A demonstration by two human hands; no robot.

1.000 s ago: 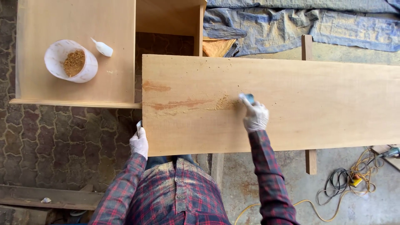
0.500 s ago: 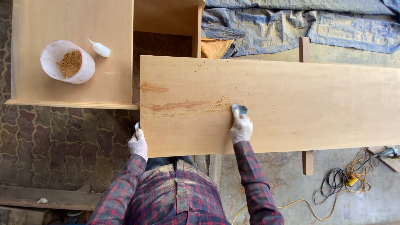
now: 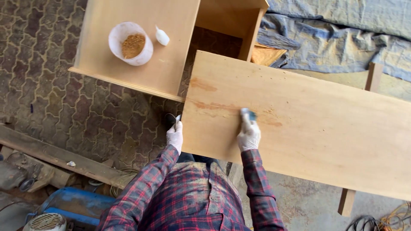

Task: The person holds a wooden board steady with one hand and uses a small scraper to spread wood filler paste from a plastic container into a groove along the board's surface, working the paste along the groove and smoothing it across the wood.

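Pressing small blue-tipped tool (image 3: 248, 115) on brown smear near board's (image 3: 325, 137) left end, right hand (image 3: 248, 134) closed round it (gloved); left hand (image 3: 174, 136) grips board's left edge

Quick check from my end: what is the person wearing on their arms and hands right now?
Both arms are covered by long sleeves of a plaid flannel shirt in red and dark blue, with thin pale lines through the checks and buttoned cuffs at the wrists. The left hand and the right hand each wear a thin, pale whitish glove that fits closely over the fingers. No watch, rings or straps show.
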